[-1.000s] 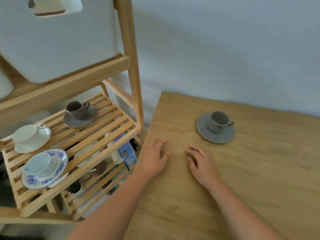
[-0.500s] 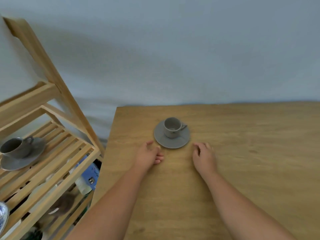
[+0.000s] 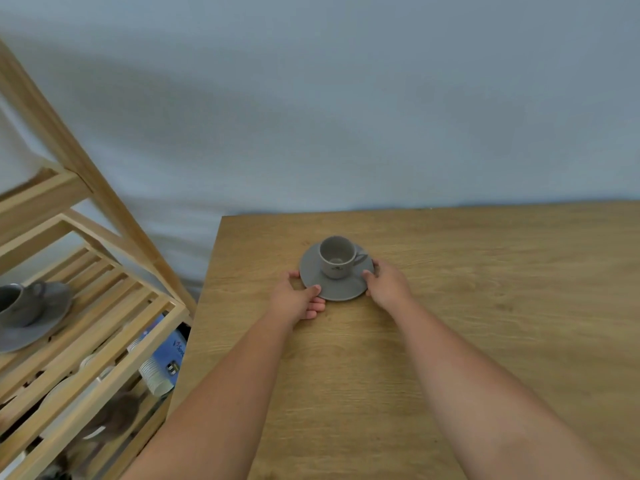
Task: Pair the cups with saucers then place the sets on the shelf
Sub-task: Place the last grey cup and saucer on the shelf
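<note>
A grey cup (image 3: 337, 255) stands upright on a grey saucer (image 3: 341, 289) near the far left corner of the wooden table (image 3: 485, 306). My left hand (image 3: 298, 296) holds the saucer's left rim, thumb on top and fingers curled under the edge. My right hand (image 3: 388, 284) grips the saucer's right rim beside the cup's handle. The saucer still rests on the table. On the wooden slatted shelf (image 3: 104, 306) at the left sits another grey cup (image 3: 17, 303) on its grey saucer (image 3: 38, 327).
The shelf's slanted wooden post (image 3: 86, 174) rises between shelf and table. Under the slats lie a stack of white paper cups (image 3: 156, 375), a blue box (image 3: 169, 348) and other blurred items. A pale wall runs behind the table.
Both hands moved forward from flat on the table and closed on the saucer's two sides. The view swung right, so most of the shelf's sets left the frame.
</note>
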### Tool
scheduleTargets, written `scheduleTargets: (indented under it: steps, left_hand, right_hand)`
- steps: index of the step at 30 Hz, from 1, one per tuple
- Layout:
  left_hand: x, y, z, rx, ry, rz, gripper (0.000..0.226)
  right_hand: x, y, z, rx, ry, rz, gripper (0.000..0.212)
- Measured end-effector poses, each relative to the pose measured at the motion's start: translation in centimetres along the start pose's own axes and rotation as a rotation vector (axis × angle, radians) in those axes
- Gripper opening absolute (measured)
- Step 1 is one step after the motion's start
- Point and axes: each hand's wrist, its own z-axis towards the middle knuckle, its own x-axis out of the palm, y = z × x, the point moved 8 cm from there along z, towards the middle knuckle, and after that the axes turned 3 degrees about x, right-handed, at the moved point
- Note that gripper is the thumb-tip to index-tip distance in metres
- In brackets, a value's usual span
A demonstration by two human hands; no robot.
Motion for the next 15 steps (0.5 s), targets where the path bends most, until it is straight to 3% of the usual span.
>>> scheduleTargets:
  steps: [6, 15]
  left_hand:
    - [-0.3, 0.7, -0.2, 0.043, 0.004, 0.029, 0.070]
    - [-3.1, 2.8, -4.3, 0.044, -0.004, 0.002, 0.071]
  right_hand:
    - [-0.2, -0.3, -1.8, 0.003, 0.016, 0.135, 0.029]
    - [2.1, -1.1, -6.7, 0.022, 0.024, 0.243, 0.028]
